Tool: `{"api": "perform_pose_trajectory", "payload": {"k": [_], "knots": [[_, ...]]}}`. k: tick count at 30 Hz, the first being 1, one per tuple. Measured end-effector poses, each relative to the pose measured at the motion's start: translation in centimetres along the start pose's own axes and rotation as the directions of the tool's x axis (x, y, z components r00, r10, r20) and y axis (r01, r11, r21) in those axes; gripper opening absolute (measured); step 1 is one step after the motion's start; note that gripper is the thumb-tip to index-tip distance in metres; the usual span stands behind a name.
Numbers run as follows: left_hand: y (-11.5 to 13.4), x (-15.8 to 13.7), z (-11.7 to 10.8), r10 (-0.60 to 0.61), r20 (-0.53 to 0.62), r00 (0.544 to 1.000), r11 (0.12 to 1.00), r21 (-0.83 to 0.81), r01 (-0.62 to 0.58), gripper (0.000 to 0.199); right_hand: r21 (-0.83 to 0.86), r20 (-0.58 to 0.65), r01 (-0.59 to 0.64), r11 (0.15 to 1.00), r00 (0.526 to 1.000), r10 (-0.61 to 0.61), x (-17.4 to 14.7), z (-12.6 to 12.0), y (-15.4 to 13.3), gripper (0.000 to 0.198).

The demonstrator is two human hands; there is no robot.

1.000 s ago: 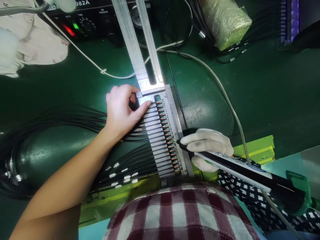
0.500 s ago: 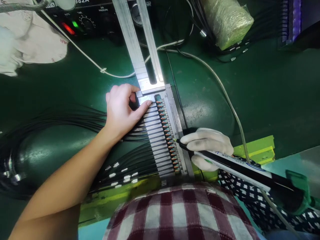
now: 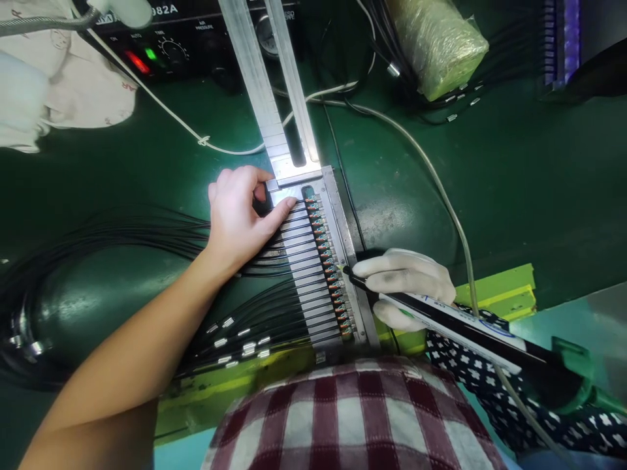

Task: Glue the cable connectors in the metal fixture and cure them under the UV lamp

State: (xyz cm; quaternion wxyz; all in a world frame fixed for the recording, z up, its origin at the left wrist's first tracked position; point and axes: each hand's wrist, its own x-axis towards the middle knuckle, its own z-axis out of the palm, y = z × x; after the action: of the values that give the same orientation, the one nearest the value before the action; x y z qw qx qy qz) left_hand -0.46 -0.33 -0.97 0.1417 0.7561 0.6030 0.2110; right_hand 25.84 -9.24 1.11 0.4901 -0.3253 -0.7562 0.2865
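Note:
My bare left hand [image 3: 239, 212] grips the upper end of a metal cable fixture [image 3: 304, 264], thumb on top and fingers curled at its left edge. A row of small connector ends [image 3: 327, 251] with orange wires and green boards lies in the fixture's slot. Black cables [image 3: 161, 238] run from them to the left, passing partly beneath my left hand. My right hand [image 3: 409, 281], in a white glove, is closed around a dispensing syringe [image 3: 465, 331] with a black and white barrel. Its yellowish needle tip points at a connector around the middle of the row.
A slotted metal bar [image 3: 274, 111] stretches from the fixture toward a black dispenser box [image 3: 196, 49] with lit lamps. A pale hose [image 3: 443, 186] curves along the right. A film-wrapped block [image 3: 441, 49] lies at the back, and a white cloth [image 3: 98, 91] at the left.
The syringe tip and my right hand have shifted slightly up along the connector row. My left hand keeps its hold on the fixture.

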Motion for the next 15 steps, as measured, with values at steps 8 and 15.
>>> {"api": "perform_pose_trajectory", "payload": {"k": [8,15], "knots": [[0.2,0.0,-0.2,-0.019,0.029,0.999,0.999,0.026,0.018,0.025,0.003,0.001,-0.040,0.999,0.999,0.040,-0.5,-0.3,-1.5,0.013],[0.3,0.1,-0.3,-0.040,0.042,0.998,0.999,0.013,0.039,0.025,-0.013,0.008,-0.030,0.999,1.000,0.030,-0.6,0.3,-0.9,0.014]]}}
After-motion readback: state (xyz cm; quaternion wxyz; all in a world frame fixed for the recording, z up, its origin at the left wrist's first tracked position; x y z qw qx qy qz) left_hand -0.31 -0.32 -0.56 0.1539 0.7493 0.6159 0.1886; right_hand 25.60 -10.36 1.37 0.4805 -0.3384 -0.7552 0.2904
